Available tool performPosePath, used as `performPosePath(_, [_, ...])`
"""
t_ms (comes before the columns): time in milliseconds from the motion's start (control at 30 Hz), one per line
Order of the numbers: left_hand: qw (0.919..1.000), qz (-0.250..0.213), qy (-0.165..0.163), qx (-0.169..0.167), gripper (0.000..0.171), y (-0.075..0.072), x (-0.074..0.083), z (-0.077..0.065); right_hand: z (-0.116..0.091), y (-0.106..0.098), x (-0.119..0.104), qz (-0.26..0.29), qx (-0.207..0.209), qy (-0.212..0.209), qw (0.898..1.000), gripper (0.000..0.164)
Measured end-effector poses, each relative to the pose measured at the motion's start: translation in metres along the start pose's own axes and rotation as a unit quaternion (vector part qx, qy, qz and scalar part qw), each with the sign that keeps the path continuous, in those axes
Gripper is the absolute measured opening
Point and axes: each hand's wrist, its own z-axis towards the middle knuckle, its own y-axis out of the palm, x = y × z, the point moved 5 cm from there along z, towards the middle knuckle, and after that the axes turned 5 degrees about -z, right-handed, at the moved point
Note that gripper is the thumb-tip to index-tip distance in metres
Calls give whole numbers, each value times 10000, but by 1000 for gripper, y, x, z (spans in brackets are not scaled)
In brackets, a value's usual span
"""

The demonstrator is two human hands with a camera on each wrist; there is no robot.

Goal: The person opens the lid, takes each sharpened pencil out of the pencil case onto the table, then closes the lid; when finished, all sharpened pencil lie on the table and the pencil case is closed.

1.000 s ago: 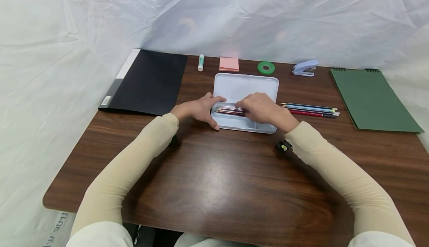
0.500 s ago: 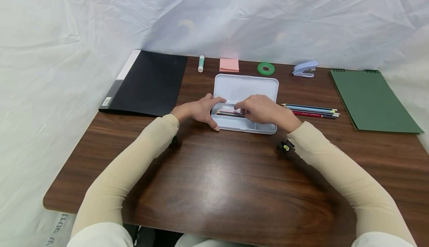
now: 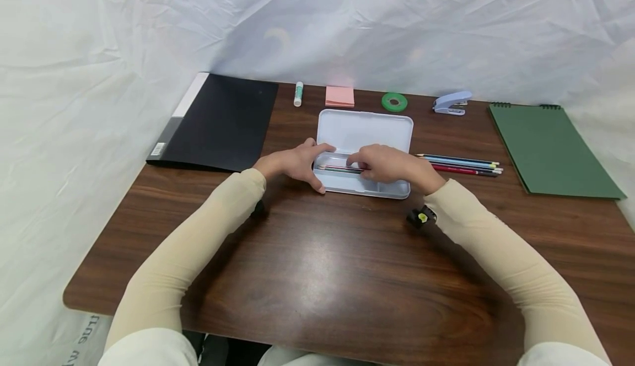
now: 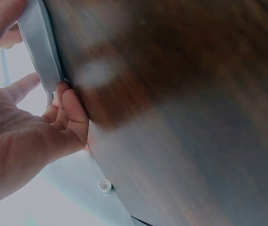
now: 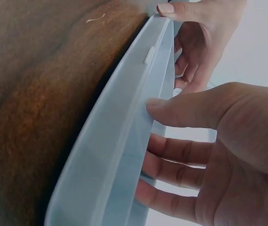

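A white pencil case (image 3: 364,129) lies open on the table, its lid tilted back. My left hand (image 3: 300,161) grips the case's left end, thumb at the front edge and fingers toward the back. In the left wrist view, curled fingers of this hand (image 4: 39,110) touch the case's side (image 4: 39,42). Over the case's compartments is my right hand (image 3: 384,163), its fingers reaching down inside. Pencils (image 3: 339,168) lie in the case, partly covered by that hand. The right wrist view shows the right thumb (image 5: 185,110) and fingers apart; no pencil is visible between them.
More pencils (image 3: 461,163) lie right of the case. Behind it are a glue stick (image 3: 298,94), pink sticky notes (image 3: 339,96), green tape (image 3: 394,102) and a stapler (image 3: 451,103). A black folder (image 3: 218,123) lies left, a green spiral notebook (image 3: 553,148) right.
The pencils in the case have settled lower and closer together under my right hand. That hand has shifted slightly and its fingers have loosened. My left hand stays on the case.
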Motion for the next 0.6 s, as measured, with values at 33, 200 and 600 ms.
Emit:
performPosePath(33, [10000, 3, 7, -2, 102, 0, 0, 0, 0, 1, 0, -20, -26, -12, 10000, 37])
performPosePath(200, [10000, 5, -17, -8, 102, 0, 0, -1, 2, 1, 0, 102, -16, -127, 9999, 38])
performPosePath(600, [10000, 28, -33, -13, 102, 0, 0, -1, 3, 1, -1, 175, 64, -381, 9991, 35])
